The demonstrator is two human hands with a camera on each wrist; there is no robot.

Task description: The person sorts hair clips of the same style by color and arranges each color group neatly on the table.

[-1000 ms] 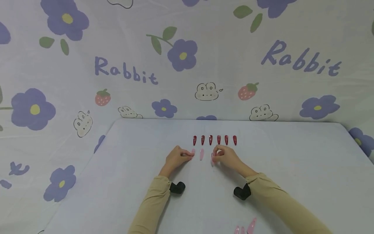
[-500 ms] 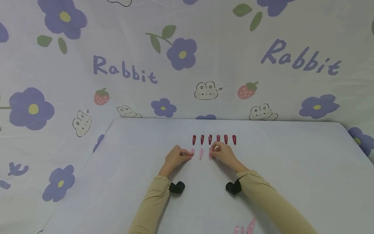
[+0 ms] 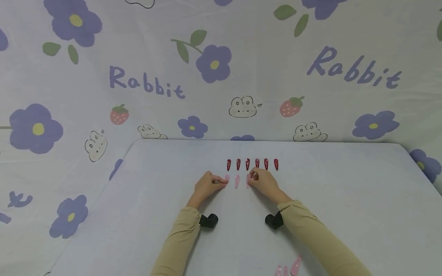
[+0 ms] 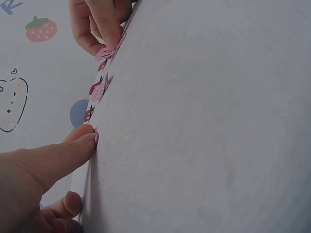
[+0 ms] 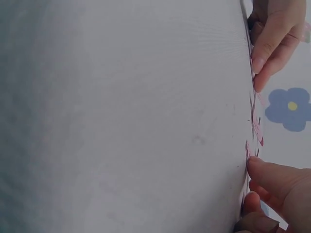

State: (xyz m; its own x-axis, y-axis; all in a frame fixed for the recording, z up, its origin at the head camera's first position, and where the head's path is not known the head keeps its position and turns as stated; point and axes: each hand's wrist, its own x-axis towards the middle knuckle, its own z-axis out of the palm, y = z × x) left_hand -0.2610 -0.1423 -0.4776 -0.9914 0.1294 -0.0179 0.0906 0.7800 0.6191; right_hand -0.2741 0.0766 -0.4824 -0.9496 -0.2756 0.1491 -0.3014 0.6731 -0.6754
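Note:
A row of red snap hair clips [image 3: 247, 164] lies on the white table, with pink snap hair clips in a second row nearer the person. My left hand [image 3: 208, 186] pinches the leftmost pink hair clip [image 3: 226, 178] between thumb and finger, partly covering it. At the third place my right hand [image 3: 266, 183] pinches another pink hair clip [image 4: 103, 53], low at the tabletop. Between the hands lies a middle pink hair clip [image 3: 237, 181], touched by neither. The right hand's fingers reach close below the fourth red clip.
Several loose pink hair clips [image 3: 295, 266] lie at the table's near edge, beside the right sleeve [image 3: 321, 234]. Black wrist-worn devices [image 3: 208, 220] stick out from both cuffs. Behind the white table [image 3: 138, 214] hangs a flower-and-rabbit patterned cloth [image 3: 155, 46].
My right hand has moved slightly left and away from the person, bringing its pink hair clip into line with the others. The left hand has stayed at the leftmost pink clip.

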